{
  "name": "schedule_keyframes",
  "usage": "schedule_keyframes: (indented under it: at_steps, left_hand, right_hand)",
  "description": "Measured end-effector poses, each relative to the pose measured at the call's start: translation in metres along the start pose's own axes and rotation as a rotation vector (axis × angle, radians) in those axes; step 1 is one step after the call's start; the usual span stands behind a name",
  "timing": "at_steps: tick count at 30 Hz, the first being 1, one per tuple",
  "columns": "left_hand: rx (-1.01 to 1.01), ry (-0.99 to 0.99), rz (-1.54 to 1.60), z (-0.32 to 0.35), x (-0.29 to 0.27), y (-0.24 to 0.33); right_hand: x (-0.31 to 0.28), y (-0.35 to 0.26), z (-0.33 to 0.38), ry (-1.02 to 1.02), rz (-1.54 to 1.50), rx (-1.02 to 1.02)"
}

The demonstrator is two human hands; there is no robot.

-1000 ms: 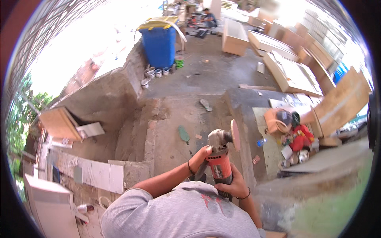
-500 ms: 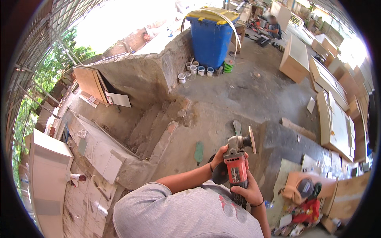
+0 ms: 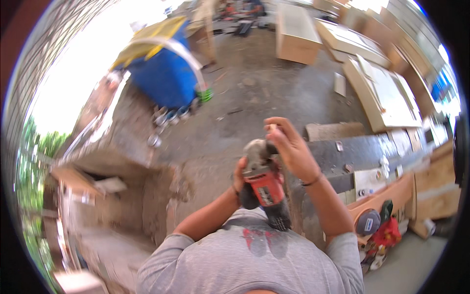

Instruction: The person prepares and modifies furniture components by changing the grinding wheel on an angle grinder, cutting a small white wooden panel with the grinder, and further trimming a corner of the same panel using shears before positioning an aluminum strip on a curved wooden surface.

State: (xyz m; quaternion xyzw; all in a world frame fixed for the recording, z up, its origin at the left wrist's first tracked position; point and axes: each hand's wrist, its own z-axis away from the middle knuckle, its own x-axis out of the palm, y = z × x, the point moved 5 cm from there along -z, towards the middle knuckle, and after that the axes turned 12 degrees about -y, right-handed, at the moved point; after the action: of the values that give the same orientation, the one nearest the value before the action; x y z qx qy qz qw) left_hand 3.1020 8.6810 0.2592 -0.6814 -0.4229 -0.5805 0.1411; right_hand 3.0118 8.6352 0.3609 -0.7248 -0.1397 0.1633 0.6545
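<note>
A red and black angle grinder [image 3: 266, 188] with a grey metal head lies against my grey shirt, its dark end toward my chest. My left hand [image 3: 240, 175] is closed around the left side of the grinder, by its head. My right hand [image 3: 293, 149] has come over the spindle side of the head. Its fingers are bent around the disc end, with the thumb and fingertips close together. That hand mostly hides the disc, and only a small tan edge shows by the fingertips.
A blue bin [image 3: 164, 73] with a yellow lid stands at the back left, with several small paint pots [image 3: 171, 117] at its foot. Wooden cabinets [image 3: 298, 36] lie at the back and right. A dark slab [image 3: 333, 157] and a cap [image 3: 368, 221] are on the right. Left is a sunken pit [image 3: 115, 206].
My view has swung to the right. My right hand has left the grinder's body and moved up to its disc end. The left hand still holds the grinder.
</note>
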Motion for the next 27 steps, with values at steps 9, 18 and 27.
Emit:
schedule_keyframes:
  at_steps: [9,18,27]
  left_hand:
    - [-0.019,-0.131,0.004,-0.242,-0.074,0.051]
    - [-0.167,-0.086,-0.069,-0.433,-0.188,0.091]
    - [-0.307,-0.222,0.197,-0.654,-0.301,0.117]
  right_hand:
    - [-0.203,-0.012,-0.147,-0.219,0.469,-0.500]
    - [-0.377,0.069,-0.275,0.221,0.128,0.056]
    - [-0.574,0.105,-0.407,0.268,0.205,0.003]
